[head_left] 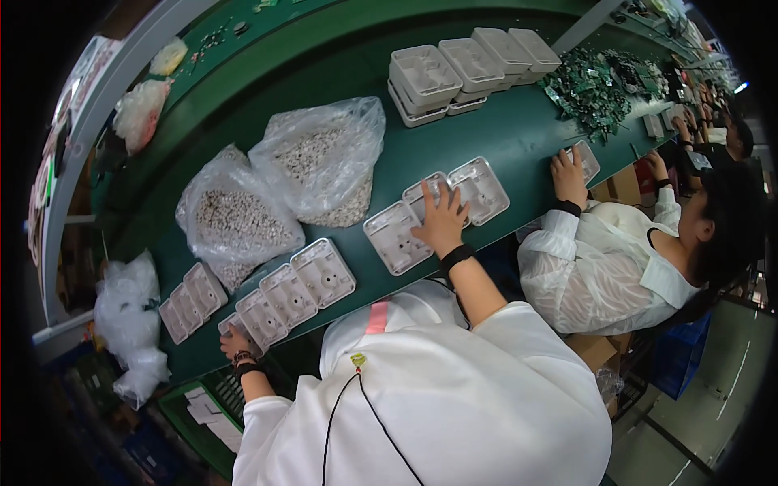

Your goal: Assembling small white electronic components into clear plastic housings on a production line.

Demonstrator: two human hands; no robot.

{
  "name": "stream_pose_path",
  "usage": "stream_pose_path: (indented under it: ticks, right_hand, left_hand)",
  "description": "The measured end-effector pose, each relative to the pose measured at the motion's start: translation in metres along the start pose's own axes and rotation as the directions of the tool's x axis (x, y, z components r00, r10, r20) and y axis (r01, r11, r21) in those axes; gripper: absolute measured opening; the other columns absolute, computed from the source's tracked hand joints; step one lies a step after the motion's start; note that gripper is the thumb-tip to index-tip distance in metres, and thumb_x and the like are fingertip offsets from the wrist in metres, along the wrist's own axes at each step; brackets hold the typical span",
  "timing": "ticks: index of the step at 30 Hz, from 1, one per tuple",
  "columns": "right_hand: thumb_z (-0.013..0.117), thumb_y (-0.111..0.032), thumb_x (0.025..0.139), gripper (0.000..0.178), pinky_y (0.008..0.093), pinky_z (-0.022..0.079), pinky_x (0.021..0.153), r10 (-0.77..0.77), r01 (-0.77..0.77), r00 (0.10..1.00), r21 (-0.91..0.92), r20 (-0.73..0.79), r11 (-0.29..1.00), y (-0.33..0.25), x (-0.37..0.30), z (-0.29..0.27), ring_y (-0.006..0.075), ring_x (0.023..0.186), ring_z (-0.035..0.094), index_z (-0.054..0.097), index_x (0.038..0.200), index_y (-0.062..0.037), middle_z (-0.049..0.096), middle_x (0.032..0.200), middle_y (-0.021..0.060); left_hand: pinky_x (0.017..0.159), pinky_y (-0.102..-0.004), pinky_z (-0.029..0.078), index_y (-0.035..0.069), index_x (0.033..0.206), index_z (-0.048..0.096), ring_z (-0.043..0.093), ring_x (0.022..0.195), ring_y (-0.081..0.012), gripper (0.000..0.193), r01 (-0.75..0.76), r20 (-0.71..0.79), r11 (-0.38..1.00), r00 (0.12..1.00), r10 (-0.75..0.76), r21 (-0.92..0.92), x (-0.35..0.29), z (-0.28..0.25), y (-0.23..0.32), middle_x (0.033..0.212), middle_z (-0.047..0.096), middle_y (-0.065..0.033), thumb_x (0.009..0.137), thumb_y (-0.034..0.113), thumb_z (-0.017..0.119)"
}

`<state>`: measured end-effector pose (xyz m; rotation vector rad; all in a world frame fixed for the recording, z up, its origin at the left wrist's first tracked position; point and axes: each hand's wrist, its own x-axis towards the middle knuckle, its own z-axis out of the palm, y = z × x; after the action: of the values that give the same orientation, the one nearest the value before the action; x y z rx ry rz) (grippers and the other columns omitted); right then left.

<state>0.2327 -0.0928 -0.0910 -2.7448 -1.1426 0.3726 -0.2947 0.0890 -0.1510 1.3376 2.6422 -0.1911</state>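
Observation:
A row of shallow light-grey plastic housings (289,293) lies along the near left of the green conveyor belt. My left hand (236,343) is at the row's left end, its fingers closed around the edge of the end housing; part of the hand is hidden. Farther right, my right hand (442,217) has its fingers spread over a second group of housings, touching the middle one (413,194). Beside it are a left housing (397,239) and a right housing (480,191), open sides up, with moulded ribs and holes inside.
Two clear bags of small whitish parts (243,219) (320,158) stand beyond the housings. More housings (203,285) lie far left; stacked ones (425,77) stand at the back. A heap of green circuit boards (587,93) is at right, near a co-worker (600,243) touching a housing.

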Motion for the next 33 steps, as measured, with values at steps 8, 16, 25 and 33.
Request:
stream_pose_path:
  ticks: [8, 16, 25, 33]
  right_hand:
    - [0.077, -0.027, 0.048, 0.103, 0.0591, 0.023, 0.095, -0.005, 0.004, 1.000, -0.192, -0.007, 0.981, 0.129, 0.122, -0.052, 0.0420, 0.123, 0.023, 0.020, 0.133, -0.0346, 0.028, 0.133, 0.0116]
    - [0.077, -0.032, 0.049, 0.102, 0.0530, 0.029, 0.094, 0.062, -0.063, 0.998, -0.227, -0.008, 0.972, 0.186, 0.189, -0.074, 0.0396, 0.122, 0.026, 0.021, 0.134, -0.0346, 0.026, 0.133, 0.0134]
    - [0.072, -0.048, 0.057, 0.085, 0.0474, 0.028, 0.096, 0.291, -0.320, 0.946, -0.275, -0.141, 0.907, 0.185, 0.221, -0.089, 0.0355, 0.121, 0.030, 0.031, 0.129, -0.0296, 0.032, 0.129, 0.0167]
    - [0.059, -0.012, 0.074, 0.023, 0.0433, 0.038, 0.073, -0.218, 0.363, 0.839, 0.214, -0.499, 0.907, 0.003, 0.084, -0.030, 0.0323, 0.086, 0.048, 0.053, 0.094, -0.0031, 0.051, 0.090, 0.0154]
  left_hand:
    - [0.088, -0.0488, 0.036, 0.006, 0.120, 0.039, 0.044, 0.104, -0.0423, 0.070, 0.012, -0.075, 1.000, 0.997, -0.010, 0.026, -0.005, 0.002, 0.005, 0.116, 0.042, -0.0227, 0.078, 0.063, 0.035]
    - [0.087, -0.0491, 0.037, 0.004, 0.117, 0.040, 0.045, 0.102, -0.0426, 0.066, 0.073, -0.075, 0.995, 0.995, -0.068, 0.062, -0.022, -0.003, 0.015, 0.114, 0.043, -0.0232, 0.079, 0.058, 0.039]
    - [0.083, -0.0508, 0.040, 0.001, 0.108, 0.047, 0.049, 0.096, -0.0430, 0.059, -0.042, -0.089, 0.998, 0.995, 0.045, 0.043, -0.039, -0.004, 0.003, 0.106, 0.050, -0.0247, 0.078, 0.052, 0.044]
    - [0.083, -0.0494, 0.040, 0.002, 0.109, 0.043, 0.050, 0.097, -0.0422, 0.059, 0.019, 0.024, 0.999, 1.000, -0.020, 0.037, -0.056, -0.033, 0.030, 0.112, 0.047, -0.0227, 0.078, 0.053, 0.042]
